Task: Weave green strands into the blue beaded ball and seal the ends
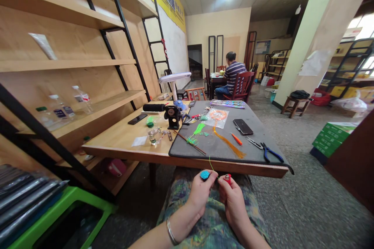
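My left hand is closed over my lap, with a small bright blue, bumpy piece showing at the curled fingers. A thin yellow-green cord rises from the fingertips and also runs toward the other hand. Beside it, my right hand is closed around a red lighter, its metal top pointing up. Thumb and finger of that hand are close to the cord's end; whether they pinch it I cannot tell. Both hands are just below the table's front edge.
On the grey mat lie blue-handled pliers, scissors, an orange pen-like tool, a phone, orange threads and green cords. A jar stands left. A person sits at a far table.
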Demonstrator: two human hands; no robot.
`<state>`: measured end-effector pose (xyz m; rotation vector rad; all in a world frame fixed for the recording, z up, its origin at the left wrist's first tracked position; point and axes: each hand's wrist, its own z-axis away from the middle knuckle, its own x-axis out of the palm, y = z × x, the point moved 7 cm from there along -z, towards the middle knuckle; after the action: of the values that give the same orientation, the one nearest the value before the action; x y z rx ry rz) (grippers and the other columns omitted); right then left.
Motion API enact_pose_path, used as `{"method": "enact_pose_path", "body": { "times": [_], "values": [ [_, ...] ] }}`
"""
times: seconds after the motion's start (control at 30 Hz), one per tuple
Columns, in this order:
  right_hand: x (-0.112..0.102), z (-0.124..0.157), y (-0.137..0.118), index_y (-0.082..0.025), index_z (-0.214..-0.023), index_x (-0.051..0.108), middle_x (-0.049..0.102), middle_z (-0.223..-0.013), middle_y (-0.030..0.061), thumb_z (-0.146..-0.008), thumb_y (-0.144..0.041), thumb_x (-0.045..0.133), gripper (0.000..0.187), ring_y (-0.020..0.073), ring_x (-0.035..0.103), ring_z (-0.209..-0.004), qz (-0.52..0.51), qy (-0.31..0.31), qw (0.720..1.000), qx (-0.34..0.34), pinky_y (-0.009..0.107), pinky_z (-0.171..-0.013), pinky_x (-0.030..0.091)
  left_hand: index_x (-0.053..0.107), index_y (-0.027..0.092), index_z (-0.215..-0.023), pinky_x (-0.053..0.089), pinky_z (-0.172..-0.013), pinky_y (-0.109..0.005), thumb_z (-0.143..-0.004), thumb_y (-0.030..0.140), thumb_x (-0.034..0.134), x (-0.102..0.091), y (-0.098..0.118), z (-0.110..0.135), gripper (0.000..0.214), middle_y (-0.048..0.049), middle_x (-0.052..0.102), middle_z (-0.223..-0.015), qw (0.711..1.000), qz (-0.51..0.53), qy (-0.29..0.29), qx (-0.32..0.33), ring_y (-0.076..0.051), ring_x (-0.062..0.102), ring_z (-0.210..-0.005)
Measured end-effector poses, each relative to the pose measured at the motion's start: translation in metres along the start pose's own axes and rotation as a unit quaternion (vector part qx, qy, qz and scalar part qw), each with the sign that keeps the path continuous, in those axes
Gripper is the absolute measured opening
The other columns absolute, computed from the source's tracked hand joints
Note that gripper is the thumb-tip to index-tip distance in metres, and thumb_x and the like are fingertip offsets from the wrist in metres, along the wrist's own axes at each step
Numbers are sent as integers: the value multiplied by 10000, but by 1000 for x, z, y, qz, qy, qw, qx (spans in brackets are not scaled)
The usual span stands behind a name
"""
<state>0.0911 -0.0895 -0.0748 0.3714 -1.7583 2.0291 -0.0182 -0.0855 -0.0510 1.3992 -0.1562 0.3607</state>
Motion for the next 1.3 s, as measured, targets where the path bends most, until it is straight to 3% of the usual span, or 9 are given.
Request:
{"method": "enact_pose_path", "body": {
  "times": [0.2, 0.33, 0.4, 0.47, 0.5, 0.87, 1.0, 1.13, 1.3],
  "values": [
    [-4, -1, -6, -199, -687, 520, 330, -469, -103, -660, -505, 689, 351, 67, 261, -402, 45, -9, 998, -35, 199, -384, 212, 615, 122, -704, 135, -403, -160, -495, 427, 841, 4, -7, -1, 433, 39, 491, -596, 994, 77, -21, -76, -40, 367, -493],
    [-37, -20, -34, -188, -887, 558, 486, -554, -45, -826, -523, 443, 360, 128, 439, -469, 210, 40, 965, -153, 229, -449, 348, 638, 123, -767, 120, -391, -146, -507, 401, 847, 4, -9, -1, 434, 19, 529, -701, 989, 113, -40, -93, -25, 385, -503],
    [-62, -36, -61, -191, -918, 549, 583, -646, 1, -880, -446, 325, 341, 166, 547, -574, 369, 116, 890, -243, 253, -547, 420, 642, 126, -780, 131, -384, -145, -529, 404, 839, 0, -6, -5, 424, 16, 532, -708, 990, 114, -34, -71, -26, 390, -507],
    [-76, -55, -85, -180, -996, 549, 655, -754, 52, -900, -356, 260, 352, 196, 611, -677, 585, 174, 738, -288, 272, -608, 439, 640, 127, -782, 151, -381, -146, -550, 417, 828, -4, -1, -11, 415, 24, 519, -672, 993, 106, -26, -46, -25, 375, -491],
    [-83, -68, -94, -162, -1003, 562, 674, -811, 86, -892, -328, 288, 339, 217, 623, -735, 620, 178, 707, -292, 288, -645, 439, 638, 129, -784, 163, -382, -147, -558, 420, 824, -7, 2, -14, 413, 32, 506, -644, 994, 102, -22, -30, -24, 365, -481],
    [-93, -144, -129, -138, -870, 673, 678, -942, 173, -843, -198, 494, 190, 281, 587, -873, 776, 129, 545, -292, 356, -719, 424, 608, 138, -752, 151, -381, -151, -560, 474, 798, -13, -6, -43, 430, 78, 412, -516, 998, 61, 32, -11, -24, 290, -426],
    [-60, -124, -111, -201, -1030, 667, 654, -1121, 94, -875, -238, 509, 225, 236, 535, -1047, 771, 36, 530, -351, 340, -902, 403, 616, 139, -749, 160, -385, -155, -571, 461, 794, -24, -5, -54, 408, 73, 418, -526, 997, 58, 54, -9, -28, 302, -435],
    [1, -91, -79, -270, -1092, 652, 636, -1178, 61, -872, -181, 529, 268, 235, 504, -1094, 701, -203, 494, -472, 360, -923, 407, 610, 140, -743, 167, -388, -160, -572, 455, 794, -34, -1, -63, 403, 70, 414, -536, 995, 71, 74, -7, -34, 303, -446],
    [35, -95, -61, -276, -1108, 637, 601, -1222, 82, -868, -156, 539, 286, 232, 495, -1111, 682, -327, 465, -460, 368, -892, 434, 591, 145, -743, 146, -393, -169, -607, 464, 774, -35, -2, -67, 392, 75, 388, -534, 994, 74, 75, -20, -36, 275, -448]
  ]
}}
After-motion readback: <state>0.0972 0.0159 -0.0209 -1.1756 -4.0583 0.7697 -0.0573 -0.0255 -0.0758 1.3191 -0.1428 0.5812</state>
